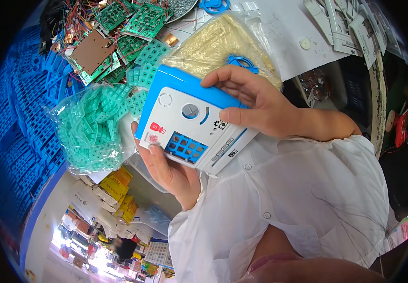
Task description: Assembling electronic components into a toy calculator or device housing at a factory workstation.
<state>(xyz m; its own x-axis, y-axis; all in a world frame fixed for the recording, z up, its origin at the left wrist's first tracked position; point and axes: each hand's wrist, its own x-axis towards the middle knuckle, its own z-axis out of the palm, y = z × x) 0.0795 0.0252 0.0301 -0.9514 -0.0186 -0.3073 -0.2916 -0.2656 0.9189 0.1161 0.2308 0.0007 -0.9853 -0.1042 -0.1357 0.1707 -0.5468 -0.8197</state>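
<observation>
Right at centre frame, left hand [173, 181] and right hand [258, 101] both grip a blue-and-white boxy plastic case [192, 123]; upper left, green circuit boards [148, 21] pile up!

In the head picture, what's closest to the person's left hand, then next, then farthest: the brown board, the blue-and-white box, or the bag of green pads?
From the left hand:
1. Blue-and-white box: touching, held in it.
2. Bag of green pads: off to the left.
3. Brown board: upper left, beyond the bag.
</observation>
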